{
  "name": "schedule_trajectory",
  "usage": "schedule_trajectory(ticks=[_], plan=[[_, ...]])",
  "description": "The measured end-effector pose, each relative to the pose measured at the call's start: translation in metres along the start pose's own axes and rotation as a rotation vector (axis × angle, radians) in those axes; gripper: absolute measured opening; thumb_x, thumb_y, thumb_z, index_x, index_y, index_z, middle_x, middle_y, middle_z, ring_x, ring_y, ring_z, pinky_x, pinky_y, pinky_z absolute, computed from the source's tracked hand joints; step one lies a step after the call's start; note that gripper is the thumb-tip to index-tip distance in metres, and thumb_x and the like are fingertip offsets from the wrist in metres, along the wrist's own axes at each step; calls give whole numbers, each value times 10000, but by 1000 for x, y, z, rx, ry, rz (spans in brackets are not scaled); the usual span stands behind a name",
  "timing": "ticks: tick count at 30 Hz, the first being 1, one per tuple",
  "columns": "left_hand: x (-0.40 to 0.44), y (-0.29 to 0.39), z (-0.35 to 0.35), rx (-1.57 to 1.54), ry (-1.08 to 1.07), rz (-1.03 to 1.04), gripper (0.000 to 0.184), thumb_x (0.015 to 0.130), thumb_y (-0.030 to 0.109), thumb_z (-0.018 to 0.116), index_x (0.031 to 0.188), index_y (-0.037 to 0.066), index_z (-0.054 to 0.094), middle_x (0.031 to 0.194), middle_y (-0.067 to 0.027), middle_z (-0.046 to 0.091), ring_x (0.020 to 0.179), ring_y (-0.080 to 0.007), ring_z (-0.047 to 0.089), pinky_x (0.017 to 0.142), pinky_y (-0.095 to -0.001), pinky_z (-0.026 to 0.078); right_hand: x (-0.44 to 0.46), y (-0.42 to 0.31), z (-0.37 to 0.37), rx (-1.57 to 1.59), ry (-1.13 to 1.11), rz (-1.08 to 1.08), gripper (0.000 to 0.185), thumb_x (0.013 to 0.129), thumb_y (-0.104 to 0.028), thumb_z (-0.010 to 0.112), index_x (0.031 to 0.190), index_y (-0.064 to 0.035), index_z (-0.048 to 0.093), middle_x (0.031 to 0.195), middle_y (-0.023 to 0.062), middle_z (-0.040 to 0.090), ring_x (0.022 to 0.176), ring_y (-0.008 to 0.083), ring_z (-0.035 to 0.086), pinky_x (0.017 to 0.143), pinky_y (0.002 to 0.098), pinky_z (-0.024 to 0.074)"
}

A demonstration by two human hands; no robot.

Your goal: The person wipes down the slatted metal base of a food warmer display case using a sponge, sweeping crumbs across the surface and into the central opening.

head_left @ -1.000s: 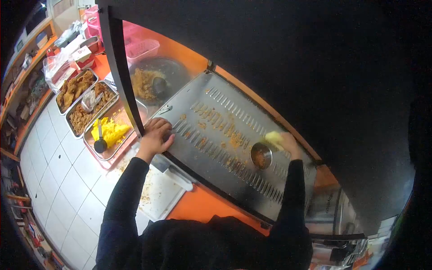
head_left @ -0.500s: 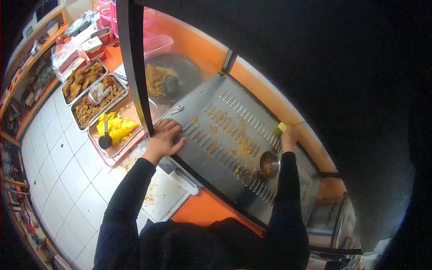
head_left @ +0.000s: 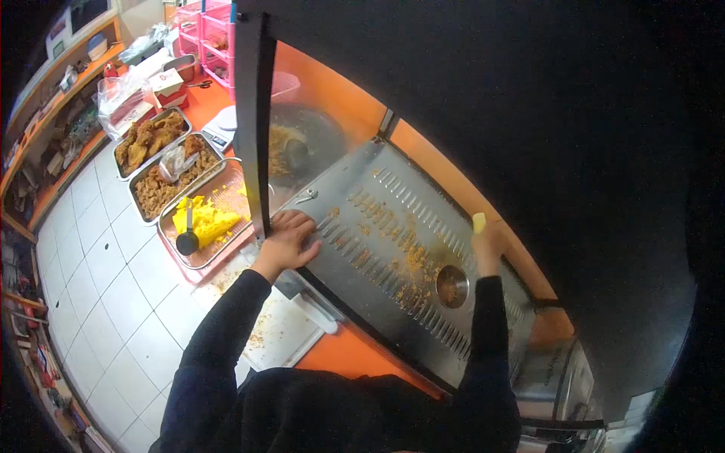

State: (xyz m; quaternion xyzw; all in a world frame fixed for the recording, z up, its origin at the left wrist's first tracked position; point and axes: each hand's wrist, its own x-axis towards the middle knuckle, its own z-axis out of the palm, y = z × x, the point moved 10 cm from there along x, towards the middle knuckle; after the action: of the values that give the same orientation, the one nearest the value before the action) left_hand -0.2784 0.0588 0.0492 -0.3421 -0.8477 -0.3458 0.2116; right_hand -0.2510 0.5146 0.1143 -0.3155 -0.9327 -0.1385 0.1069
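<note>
My left hand (head_left: 288, 240) rests with spread fingers on the near left edge of the slotted metal tray (head_left: 355, 283), beside a black post (head_left: 255, 128). My right hand (head_left: 489, 243) is closed around a yellow sponge (head_left: 479, 222) at the tray's far right edge; only part of the sponge shows. Brown crumbs (head_left: 415, 260) lie scattered over the slots. A round metal bowl (head_left: 452, 287) with crumbs in it stands on the tray, left of my right forearm.
At the left are trays of fried pieces (head_left: 155, 140), brown bits (head_left: 155, 195) and yellow food (head_left: 211, 220) with a black scoop (head_left: 186, 241). A white board (head_left: 279, 336) lies below my left hand. Pink baskets (head_left: 215, 41) stand at the back.
My right hand has moved with the sponge from beside the bowl to the tray's far edge. My left hand stays on the near edge. The whole view has shifted.
</note>
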Motion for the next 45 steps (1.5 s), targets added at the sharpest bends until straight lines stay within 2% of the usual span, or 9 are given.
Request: schedule_trajectory(ticks=[3, 11, 14, 18, 24, 27, 30, 35, 45], plan=[[-2, -4, 3, -12, 12, 15, 294, 729, 324, 638, 880, 74, 603, 951, -99, 580, 989, -297, 529, 874, -411, 382, 49, 8, 107, -2, 146, -79, 206, 786, -147, 596, 950, -34, 649, 904, 198, 662, 853, 363, 645, 737, 468, 504], [-2, -6, 1, -21, -18, -8, 306, 721, 322, 639, 887, 67, 600, 948, -105, 584, 978, -294, 538, 887, -410, 389, 85, -60, 130, 227, 330, -435, 279, 771, -128, 598, 1032, -30, 621, 990, 222, 634, 937, 370, 613, 788, 445, 472], [-2, -3, 0, -9, 31, 31, 299, 741, 345, 615, 861, 71, 594, 916, -85, 570, 929, -275, 534, 866, -383, 387, 59, -53, 99, 457, -2, -360, 300, 763, -150, 621, 1056, -83, 627, 1016, 194, 638, 936, 364, 612, 800, 435, 473], [-1, -3, -2, -9, 24, 25, 306, 740, 344, 615, 875, 70, 595, 922, -86, 573, 938, -274, 535, 871, -382, 384, 9, -56, 85, -196, -776, -697, 367, 913, -229, 438, 1247, -132, 555, 1278, 174, 547, 1172, 300, 534, 965, 370, 404], [-2, -5, -1, -23, 23, 7, 305, 741, 346, 612, 871, 70, 597, 920, -84, 572, 934, -266, 533, 870, -383, 381, 43, -108, 8, 509, 152, -660, 246, 840, -176, 544, 1034, -54, 633, 1079, 192, 617, 1034, 348, 572, 896, 428, 443], [-1, -7, 0, -20, 29, 16, 300, 743, 347, 611, 863, 73, 600, 916, -84, 570, 928, -262, 532, 869, -380, 379, 30, -192, -3, 337, 322, -957, 217, 856, -167, 534, 995, -34, 633, 1022, 203, 628, 990, 374, 576, 862, 446, 449], [-2, -6, 2, -7, 30, 20, 294, 744, 348, 611, 853, 75, 601, 904, -82, 567, 920, -261, 532, 864, -375, 382, 63, -180, 52, 353, 156, -563, 236, 857, -175, 528, 1010, -29, 633, 1009, 200, 638, 967, 380, 587, 830, 430, 468], [-3, -5, 3, 11, 34, 29, 286, 746, 347, 610, 832, 75, 600, 881, -86, 566, 910, -263, 535, 856, -373, 391, 82, -122, 94, 734, -54, -521, 301, 773, 12, 583, 1065, -37, 636, 996, 153, 663, 941, 289, 631, 830, 359, 475], [1, -4, 1, 1, 24, 28, 259, 727, 334, 618, 774, 84, 568, 831, -79, 559, 875, -273, 544, 807, -381, 395, -42, -69, 73, 638, -716, -641, 192, 794, -11, 577, 958, -39, 673, 892, 110, 679, 873, 233, 634, 786, 340, 467]])
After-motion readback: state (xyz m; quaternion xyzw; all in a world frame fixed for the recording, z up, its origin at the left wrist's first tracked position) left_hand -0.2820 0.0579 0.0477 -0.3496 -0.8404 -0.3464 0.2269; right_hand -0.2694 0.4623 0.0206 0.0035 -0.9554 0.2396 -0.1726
